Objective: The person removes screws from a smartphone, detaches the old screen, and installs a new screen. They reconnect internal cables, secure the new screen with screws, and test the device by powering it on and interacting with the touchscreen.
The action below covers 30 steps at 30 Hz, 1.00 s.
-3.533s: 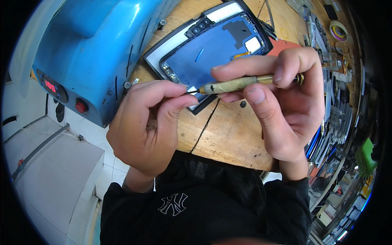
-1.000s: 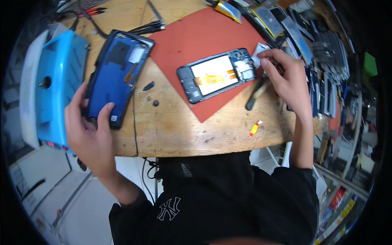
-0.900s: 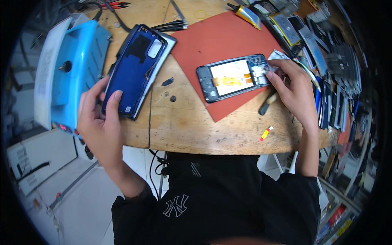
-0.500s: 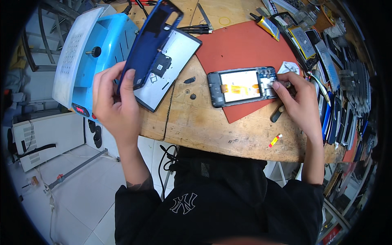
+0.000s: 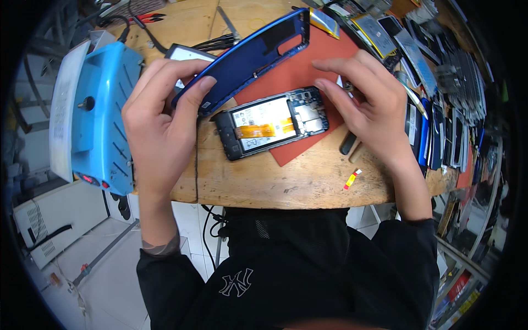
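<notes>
Between thumb and fingers my left hand grips a dark blue phone back cover, tilted up above the bench with its inner side showing. Below it lies an opened phone, its battery, orange flex cable and circuit board exposed. The phone rests partly on a red-brown mat and partly on bare wood. My right hand hovers just past the phone's right end, thumb and forefinger apart, with nothing seen in it. Its curled lower fingers are partly hidden.
At the left stands a blue machine with a red-lit display. A flat pale panel lies partly behind the cover. A small red-and-yellow item sits near the front edge. Stacked phone parts crowd the right side, and black cables lie at the back.
The back cover has swung rightward, now over the bench beside the phone. My right hand has let go of the phone and lifted off it. The view has shifted somewhat.
</notes>
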{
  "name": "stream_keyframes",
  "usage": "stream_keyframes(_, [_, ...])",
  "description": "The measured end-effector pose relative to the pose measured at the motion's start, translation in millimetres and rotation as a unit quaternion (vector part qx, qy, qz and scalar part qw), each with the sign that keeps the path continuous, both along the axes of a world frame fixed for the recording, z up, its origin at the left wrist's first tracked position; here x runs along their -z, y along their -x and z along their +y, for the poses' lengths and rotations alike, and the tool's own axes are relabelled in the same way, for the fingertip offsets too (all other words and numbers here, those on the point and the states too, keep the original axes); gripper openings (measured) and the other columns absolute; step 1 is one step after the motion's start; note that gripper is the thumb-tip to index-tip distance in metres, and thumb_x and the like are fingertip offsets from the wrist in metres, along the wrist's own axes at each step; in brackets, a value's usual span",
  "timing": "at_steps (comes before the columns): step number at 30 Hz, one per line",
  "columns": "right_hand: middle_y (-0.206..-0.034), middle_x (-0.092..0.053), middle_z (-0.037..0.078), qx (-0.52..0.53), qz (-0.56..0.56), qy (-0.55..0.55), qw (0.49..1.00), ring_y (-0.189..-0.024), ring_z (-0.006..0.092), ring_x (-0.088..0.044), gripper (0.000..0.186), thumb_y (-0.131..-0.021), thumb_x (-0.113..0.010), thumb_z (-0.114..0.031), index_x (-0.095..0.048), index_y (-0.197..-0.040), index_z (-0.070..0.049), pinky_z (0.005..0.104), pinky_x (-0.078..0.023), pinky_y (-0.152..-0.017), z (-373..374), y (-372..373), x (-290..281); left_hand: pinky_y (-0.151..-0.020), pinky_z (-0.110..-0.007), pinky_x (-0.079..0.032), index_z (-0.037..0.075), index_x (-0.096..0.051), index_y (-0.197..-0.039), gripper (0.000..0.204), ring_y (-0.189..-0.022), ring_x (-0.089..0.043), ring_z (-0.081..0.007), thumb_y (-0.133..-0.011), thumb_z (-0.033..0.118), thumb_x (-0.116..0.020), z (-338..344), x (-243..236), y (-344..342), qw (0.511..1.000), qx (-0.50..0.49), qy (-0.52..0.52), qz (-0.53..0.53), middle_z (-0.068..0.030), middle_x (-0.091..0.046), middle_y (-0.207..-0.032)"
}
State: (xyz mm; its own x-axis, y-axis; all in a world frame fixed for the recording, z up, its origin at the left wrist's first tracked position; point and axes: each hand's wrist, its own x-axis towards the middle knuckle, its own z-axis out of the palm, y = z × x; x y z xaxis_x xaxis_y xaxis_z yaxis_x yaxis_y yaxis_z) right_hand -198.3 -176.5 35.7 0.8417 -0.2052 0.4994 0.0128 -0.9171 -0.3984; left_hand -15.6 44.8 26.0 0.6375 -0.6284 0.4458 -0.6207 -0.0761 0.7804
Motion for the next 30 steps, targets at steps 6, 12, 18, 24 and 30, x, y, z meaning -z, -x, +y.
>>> stream_keyframes(6, [-0.081,-0.061,0.005,-0.008,-0.023,0.019,1.000,-0.066,0.0160,-0.059,0.024,-0.081,-0.083,-0.002,-0.077,-0.104,-0.008,0.0285,-0.047,-0.058,-7,-4,20,-0.065,-0.026,-0.045,-0.004,-0.071,-0.105,0.016,-0.075,-0.060,-0.0145,-0.089,-0.002,-0.072,-32,-3,-2,0.994,0.093,-0.049,-0.004,-0.0093,-0.065,-0.089])
stream_keyframes(12, [-0.085,-0.063,0.006,-0.017,0.051,0.019,0.998,-0.071,0.0201,-0.066,0.017,-0.083,-0.081,-0.002,-0.074,-0.098,-0.007,0.0317,-0.052,-0.061,-5,-4,38,-0.077,-0.023,-0.048,-0.005,-0.071,-0.108,0.017,-0.087,-0.062,-0.0130,-0.091,-0.003,-0.071,-32,3,-5,0.990,0.100,-0.087,0.043,-0.0077,-0.065,-0.096])
stream_keyframes(18, [-0.087,-0.056,0.007,-0.026,0.015,0.052,0.998,-0.066,0.0245,-0.064,0.016,-0.087,-0.078,-0.010,-0.065,-0.097,-0.007,0.0359,-0.052,-0.056,-3,-11,42,-0.082,-0.023,-0.049,-0.007,-0.070,-0.108,0.016,-0.093,-0.062,-0.0139,-0.092,-0.005,-0.071,-29,3,-16,0.985,0.129,-0.119,-0.003,-0.0082,-0.066,-0.100])
stream_keyframes(24, [-0.087,-0.056,0.007,-0.036,0.043,0.049,0.997,-0.067,0.0257,-0.065,0.015,-0.087,-0.077,-0.009,-0.065,-0.097,-0.007,0.0361,-0.052,-0.056,-3,-13,42,-0.079,-0.025,-0.050,-0.006,-0.070,-0.106,0.016,-0.090,-0.063,-0.0154,-0.090,-0.004,-0.072,-29,8,-15,0.986,0.123,-0.112,-0.011,-0.0091,-0.067,-0.097])
stream_keyframes(30, [-0.084,-0.062,0.008,-0.033,0.039,0.018,0.999,-0.068,0.0232,-0.064,0.015,-0.084,-0.079,-0.004,-0.070,-0.095,-0.003,0.0322,-0.050,-0.058,-1,-14,37,-0.074,-0.027,-0.052,-0.003,-0.071,-0.108,0.019,-0.085,-0.066,-0.0166,-0.090,-0.005,-0.073,-26,12,-9,0.981,0.091,-0.119,-0.124,-0.0104,-0.069,-0.095])
